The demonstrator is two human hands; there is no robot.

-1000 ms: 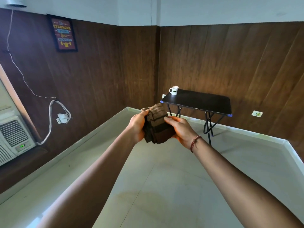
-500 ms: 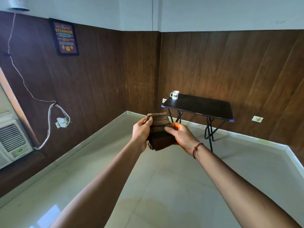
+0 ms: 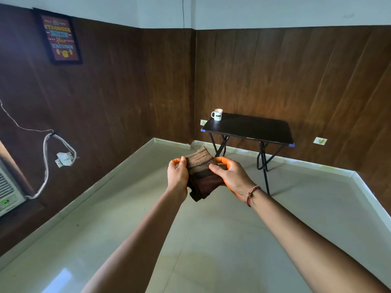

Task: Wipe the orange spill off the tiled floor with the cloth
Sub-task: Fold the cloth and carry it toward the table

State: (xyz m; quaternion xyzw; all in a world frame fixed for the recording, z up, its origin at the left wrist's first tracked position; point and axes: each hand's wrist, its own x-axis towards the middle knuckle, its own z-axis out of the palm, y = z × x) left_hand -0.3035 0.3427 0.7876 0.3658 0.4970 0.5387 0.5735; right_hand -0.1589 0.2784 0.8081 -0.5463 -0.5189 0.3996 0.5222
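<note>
A folded brown striped cloth (image 3: 201, 174) is held up in front of me at arm's length, well above the floor. My left hand (image 3: 177, 176) grips its left edge and my right hand (image 3: 230, 176) grips its right side, thumb on top. On the pale tiled floor (image 3: 127, 218) a faint yellowish-orange patch (image 3: 203, 261) lies low in the view between my forearms, and my arms partly cover it.
A black folding table (image 3: 249, 129) stands against the far wall with a white mug (image 3: 217, 114) on its left corner. An air-conditioning unit (image 3: 8, 193) and a hanging cable (image 3: 45, 157) are on the left wall. Dark wood panelling surrounds the room.
The camera has tilted slightly down, so the table and cloth sit lower in view. Both hands keep hold of the cloth and have shifted their grip a little.
</note>
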